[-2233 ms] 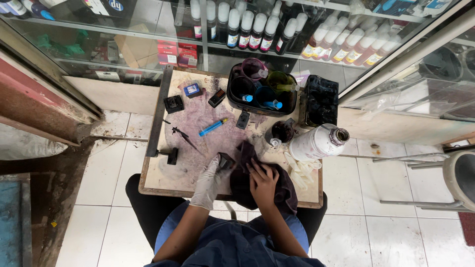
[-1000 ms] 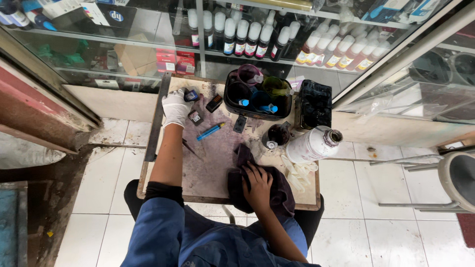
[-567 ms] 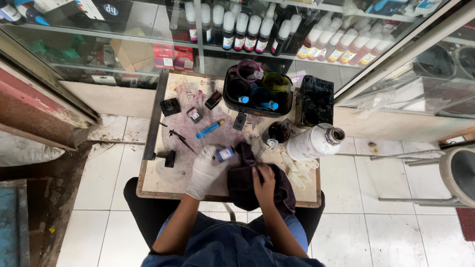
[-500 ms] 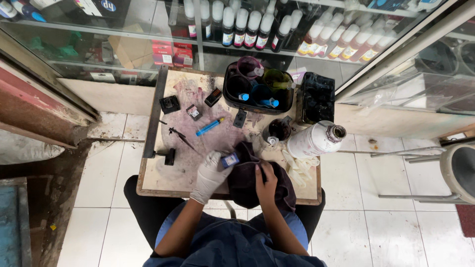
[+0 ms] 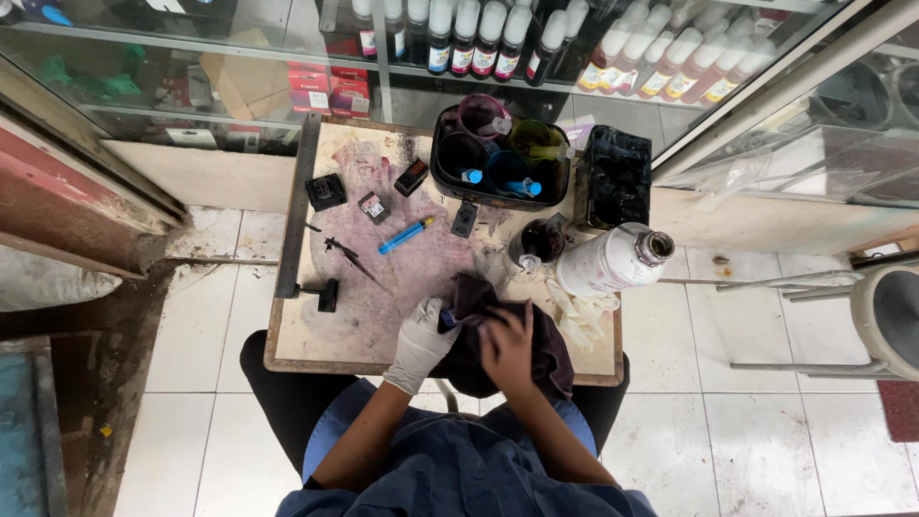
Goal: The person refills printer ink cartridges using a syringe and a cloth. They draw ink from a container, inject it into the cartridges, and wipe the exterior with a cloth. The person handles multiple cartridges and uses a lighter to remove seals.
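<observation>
**Two hands, one dark rag, one small cartridge**

White floor tiles surround a small, ink-stained table point(image 5: 316, 335) that stands against a glass cabinet of bottles point(image 5: 459, 33). At the table's near edge both hands meet over a dark rag point(image 5: 550, 349). The left hand point(image 5: 421, 340), in a white glove, is curled shut around a small cartridge point(image 5: 448, 316) with a blue end, of which only a corner shows between the fingers. The right hand point(image 5: 507, 347), bare, lies on top of the rag with fingers bent and gathered, pressing the cloth against the cartridge; the two hands touch.

Farther back on the table lie a blue pen point(image 5: 404, 236), three loose cartridges point(image 5: 374, 207) and a black tray point(image 5: 500, 158) holding ink pots. A white bottle point(image 5: 613, 260) lies on its side to the right, just beyond the rag, beside a crumpled glove point(image 5: 584, 311).
</observation>
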